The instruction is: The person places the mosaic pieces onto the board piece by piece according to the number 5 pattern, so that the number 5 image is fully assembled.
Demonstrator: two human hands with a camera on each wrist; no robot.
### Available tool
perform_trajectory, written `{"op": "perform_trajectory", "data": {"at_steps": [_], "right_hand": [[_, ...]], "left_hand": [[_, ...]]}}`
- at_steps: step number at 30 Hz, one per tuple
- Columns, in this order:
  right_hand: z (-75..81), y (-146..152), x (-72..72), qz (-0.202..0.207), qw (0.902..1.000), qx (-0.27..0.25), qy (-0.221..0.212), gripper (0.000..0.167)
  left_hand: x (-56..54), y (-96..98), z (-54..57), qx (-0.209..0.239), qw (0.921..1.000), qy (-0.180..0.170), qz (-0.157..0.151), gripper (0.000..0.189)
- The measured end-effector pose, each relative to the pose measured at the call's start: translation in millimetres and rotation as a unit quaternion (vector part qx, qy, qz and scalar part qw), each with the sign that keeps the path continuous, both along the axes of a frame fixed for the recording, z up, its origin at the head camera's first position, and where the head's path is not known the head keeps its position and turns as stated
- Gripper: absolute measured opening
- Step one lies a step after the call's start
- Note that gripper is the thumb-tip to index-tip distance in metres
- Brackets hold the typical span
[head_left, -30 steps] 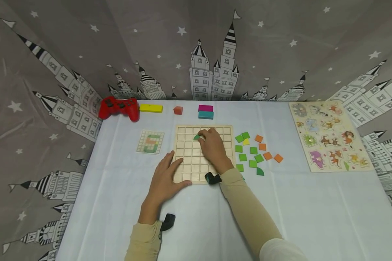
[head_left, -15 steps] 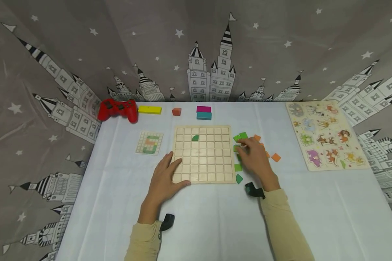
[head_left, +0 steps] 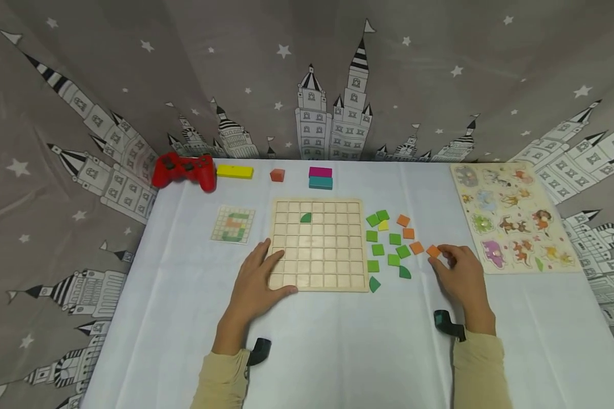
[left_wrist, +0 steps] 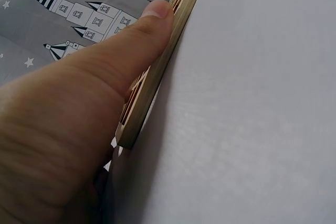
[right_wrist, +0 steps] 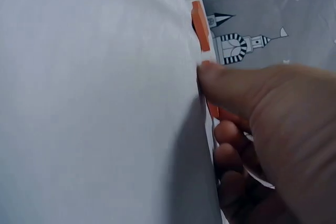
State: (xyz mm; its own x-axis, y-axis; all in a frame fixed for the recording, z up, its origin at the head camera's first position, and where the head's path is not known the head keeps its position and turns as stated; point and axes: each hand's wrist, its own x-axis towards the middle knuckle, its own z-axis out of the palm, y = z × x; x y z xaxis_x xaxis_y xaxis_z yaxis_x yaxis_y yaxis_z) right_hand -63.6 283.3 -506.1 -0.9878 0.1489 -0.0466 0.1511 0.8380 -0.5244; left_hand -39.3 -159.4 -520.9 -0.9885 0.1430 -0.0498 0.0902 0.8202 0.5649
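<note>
My left hand point(head_left: 254, 284) lies at the near left corner of a wooden grid board point(head_left: 317, 248), fingers extended along its left side. In the left wrist view the thumb point(left_wrist: 142, 40) rests on the board's edge. A dark green quarter-circle tile point(head_left: 306, 217) sits in one cell of the board. Farther right, my right hand point(head_left: 460, 278) pinches an orange square tile point(head_left: 432, 251) between thumb and fingers, low over the white cloth. In the right wrist view the thumb partly hides that orange tile point(right_wrist: 212, 109).
Green square tiles point(head_left: 378, 249), orange tiles point(head_left: 408, 233), a yellow tile point(head_left: 383, 225) and quarter-circle tiles point(head_left: 405, 272) lie right of the board. A pattern card point(head_left: 233, 224) is at its left. Behind are a red game controller point(head_left: 185, 171) and blocks point(head_left: 320, 183); an animal puzzle point(head_left: 514, 218) lies far right.
My right hand has let go of the quarter-circle tile on the board and moved right, past the loose tiles, to pinch the rightmost orange tile. The left hand has stayed put.
</note>
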Motion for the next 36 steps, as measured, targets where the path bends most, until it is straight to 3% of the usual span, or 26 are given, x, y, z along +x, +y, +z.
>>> {"op": "perform_trajectory", "data": {"at_steps": [5,12,15,20,24,29,33,36], "right_hand": [[-5.3,-3,-1.9,-0.033,0.9994,0.001,0.009,0.032],[-1.6,-21,-9.5,-0.019,0.9990,-0.019,0.037,0.037],[8.4,-44,-18.1,0.015,0.9975,-0.040,0.056,0.034],[23.0,-95,-35.0,0.106,0.9885,-0.067,0.085,0.032],[21.5,-143,-49.6,0.174,0.9801,-0.075,0.060,0.035],[10.5,-192,-65.3,0.251,0.9667,-0.040,0.027,0.036],[6.2,-215,-72.9,0.278,0.9602,-0.016,0.024,0.036],[5.1,-225,-76.1,0.273,0.9617,-0.010,0.027,0.034]], "left_hand": [[-0.2,0.1,0.7,0.000,0.9999,-0.011,0.001,0.092],[0.3,-0.8,3.5,-0.001,0.9999,-0.015,0.003,0.092],[-0.2,-0.6,3.1,0.000,0.9999,-0.016,0.002,0.092],[-0.5,1.2,1.4,0.003,1.0000,-0.008,-0.002,0.092],[-0.5,-0.1,1.2,0.003,1.0000,-0.005,0.000,0.091],[-0.7,-0.6,0.3,-0.001,1.0000,-0.007,-0.003,0.092],[-0.9,-0.8,-0.3,-0.005,0.9999,-0.011,-0.006,0.092],[-1.0,-1.1,0.4,-0.007,0.9999,-0.009,-0.008,0.091]]}}
